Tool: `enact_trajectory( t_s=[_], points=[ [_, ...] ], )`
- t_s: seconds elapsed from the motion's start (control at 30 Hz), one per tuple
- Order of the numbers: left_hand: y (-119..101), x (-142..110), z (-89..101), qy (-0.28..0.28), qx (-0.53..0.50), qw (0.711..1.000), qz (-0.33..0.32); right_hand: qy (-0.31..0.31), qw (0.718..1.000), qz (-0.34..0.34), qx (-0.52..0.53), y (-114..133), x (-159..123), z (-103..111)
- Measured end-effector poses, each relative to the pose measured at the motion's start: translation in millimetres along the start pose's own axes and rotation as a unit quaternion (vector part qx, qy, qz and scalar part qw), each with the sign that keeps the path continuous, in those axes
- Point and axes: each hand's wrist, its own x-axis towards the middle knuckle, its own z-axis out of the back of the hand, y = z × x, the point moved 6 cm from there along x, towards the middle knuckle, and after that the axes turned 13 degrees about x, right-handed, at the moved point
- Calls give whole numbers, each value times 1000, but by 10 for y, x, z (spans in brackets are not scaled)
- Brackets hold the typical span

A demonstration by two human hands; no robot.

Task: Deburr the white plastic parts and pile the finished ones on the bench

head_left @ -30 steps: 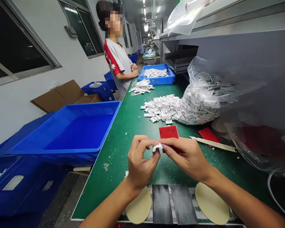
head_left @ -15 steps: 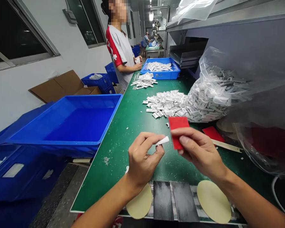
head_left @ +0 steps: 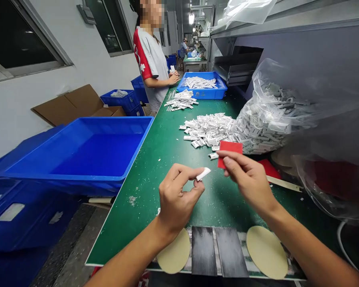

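Note:
Between thumb and forefinger, my left hand [head_left: 179, 195] pinches a small white plastic piece [head_left: 203, 173] above the green table [head_left: 149, 175]. My right hand [head_left: 248, 173] grips a flat red rectangular sheet [head_left: 231, 148], held up to the right of the piece and apart from it; its material I cannot make out. Just beyond the red sheet lies a pile of similar white plastic pieces [head_left: 209, 127]. Below my hands, two dark rectangular strips [head_left: 202, 251] and two pale yellow oval pads [head_left: 267, 252] sit along the table's near edge.
A clear plastic bag [head_left: 266, 115] of white pieces stands at the right. A large blue bin [head_left: 107, 157] is left of the table. Farther along, a person [head_left: 152, 59] stands by a blue tray [head_left: 211, 94] and a smaller pile of pieces [head_left: 181, 100].
My right hand has moved away from me with the red sheet, toward the pile. The white piece in my left hand has tilted a little. The person's hands have shifted slightly.

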Motion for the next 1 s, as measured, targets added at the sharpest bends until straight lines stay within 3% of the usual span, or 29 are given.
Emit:
enact_trajectory(
  t_s=[0.03, 0.07, 0.2, 0.33, 0.43, 0.5, 0.57, 0.67, 0.87, 1.0],
  points=[
    [8, 2, -5, 2, -7, 1000, 5, -35, 998, 26, -37, 21, 15, 51],
    [21, 3, -16, 9, -18, 1000, 14, -33, 996, 50, -67, 41, 24, 50],
    [132, -6, -103, 66, -103, 989, 89, 86, 982, 116, -122, 88, -50, -147],
    [170, -7, -189, 129, -232, 960, 88, 107, 985, 96, -95, 130, -117, -212],
    [243, 7, -143, 88, -256, 957, 105, 147, 986, 59, -44, 240, -70, -163],
    [317, 9, -116, 54, -241, 958, 146, 108, 993, 51, -6, 348, 28, -3],
    [375, 9, -118, 41, -214, 958, 185, 21, 998, 54, 24, 416, 141, 205],
    [442, 23, -145, 45, -171, 959, 221, -69, 996, 50, 32, 356, 235, 359],
    [583, 106, -84, 11, -80, 968, 236, -62, 995, 41, -70, 86, 224, 261],
    [644, 157, -51, 4, -42, 971, 234, -150, 967, 96, -183, 135, 254, 587]
  ],
)
